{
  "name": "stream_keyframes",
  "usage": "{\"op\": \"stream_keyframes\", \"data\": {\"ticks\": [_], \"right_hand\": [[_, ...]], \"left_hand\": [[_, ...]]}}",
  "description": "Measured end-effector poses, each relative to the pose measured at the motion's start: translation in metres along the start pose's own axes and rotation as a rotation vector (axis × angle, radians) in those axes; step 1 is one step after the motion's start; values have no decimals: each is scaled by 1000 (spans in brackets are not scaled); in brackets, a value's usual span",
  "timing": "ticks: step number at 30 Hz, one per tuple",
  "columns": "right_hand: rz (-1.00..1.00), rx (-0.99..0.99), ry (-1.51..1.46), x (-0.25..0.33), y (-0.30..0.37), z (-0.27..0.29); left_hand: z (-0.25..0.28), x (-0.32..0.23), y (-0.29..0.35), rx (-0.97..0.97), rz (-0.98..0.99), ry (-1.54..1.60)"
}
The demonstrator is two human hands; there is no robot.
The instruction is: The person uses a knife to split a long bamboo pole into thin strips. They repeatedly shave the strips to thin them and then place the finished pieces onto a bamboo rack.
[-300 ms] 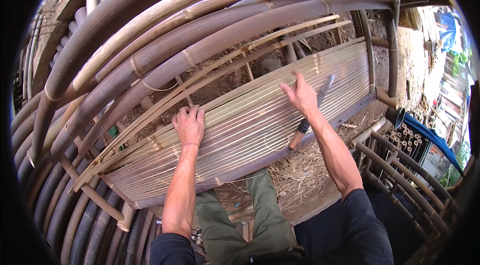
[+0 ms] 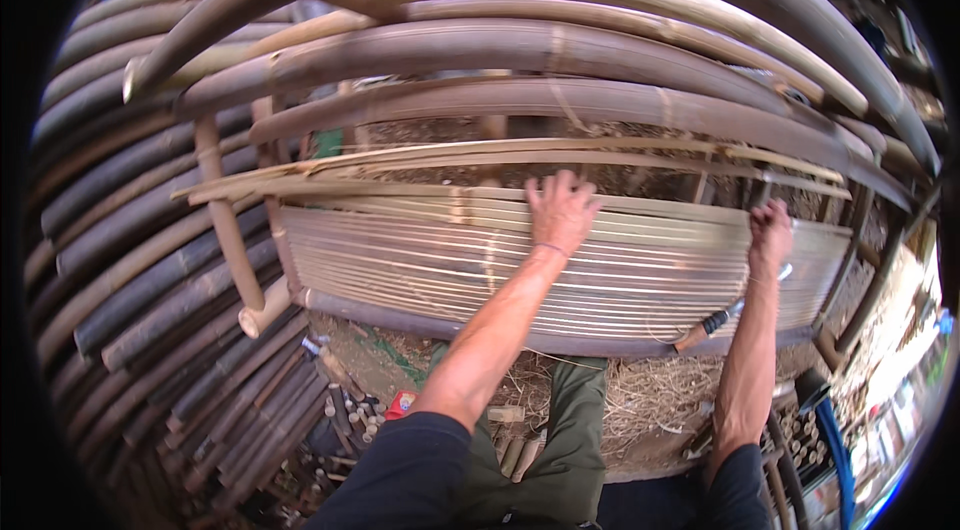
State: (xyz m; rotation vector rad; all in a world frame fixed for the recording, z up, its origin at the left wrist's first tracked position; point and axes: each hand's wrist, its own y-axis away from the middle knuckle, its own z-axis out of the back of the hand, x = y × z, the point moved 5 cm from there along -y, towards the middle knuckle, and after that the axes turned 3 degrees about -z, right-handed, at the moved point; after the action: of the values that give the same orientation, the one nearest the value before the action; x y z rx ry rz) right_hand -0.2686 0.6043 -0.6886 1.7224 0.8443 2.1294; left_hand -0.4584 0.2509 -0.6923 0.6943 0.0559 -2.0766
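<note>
A panel of narrow bamboo slats (image 2: 400, 250) lies before me inside a bamboo frame. My left hand (image 2: 562, 215) rests with fingers spread over the uppermost slats near the middle. Farther right, my right hand (image 2: 770, 235) has its fingers curled together at the panel's far edge; blur hides what, if anything, they grip. A large knife (image 2: 708, 323) with a wooden, black-wrapped handle lies on the slats by my right forearm, which partly covers its blade.
Thick bamboo poles (image 2: 420, 50) arch across the far side. Loose long bamboo strips (image 2: 450, 158) lie just beyond the panel. More dark poles (image 2: 140, 270) are stacked at left. Straw-like shavings (image 2: 650, 400) cover ground near my legs; a small red packet (image 2: 401, 404) lies there.
The view has swung round, so the panel now looks nearly level. My right hand, earlier raised with fingers apart, has closed at the far edge. My left hand stays on the slats.
</note>
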Motion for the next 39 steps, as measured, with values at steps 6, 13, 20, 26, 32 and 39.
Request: {"op": "stream_keyframes", "data": {"ticks": [6, 13, 20, 26, 32, 39], "right_hand": [[335, 869, 571, 27, 184, -141], [859, 813, 1461, -108, 220, -232], [1100, 778, 1323, -71, 244, -232], [1053, 703, 1398, -20, 266, -227], [999, 744, 1398, -29, 263, -226], [1032, 754, 1369, -36, 260, -227]], "left_hand": [[27, 9, 17, -103, 89, 159], [175, 208, 86, -563, 410, -17], [230, 382, 85, -169, 568, -313], [215, 375, 70, -288, 468, -132], [216, 372, 76, -301, 477, -189], [214, 379, 77, -273, 483, -186]]}}
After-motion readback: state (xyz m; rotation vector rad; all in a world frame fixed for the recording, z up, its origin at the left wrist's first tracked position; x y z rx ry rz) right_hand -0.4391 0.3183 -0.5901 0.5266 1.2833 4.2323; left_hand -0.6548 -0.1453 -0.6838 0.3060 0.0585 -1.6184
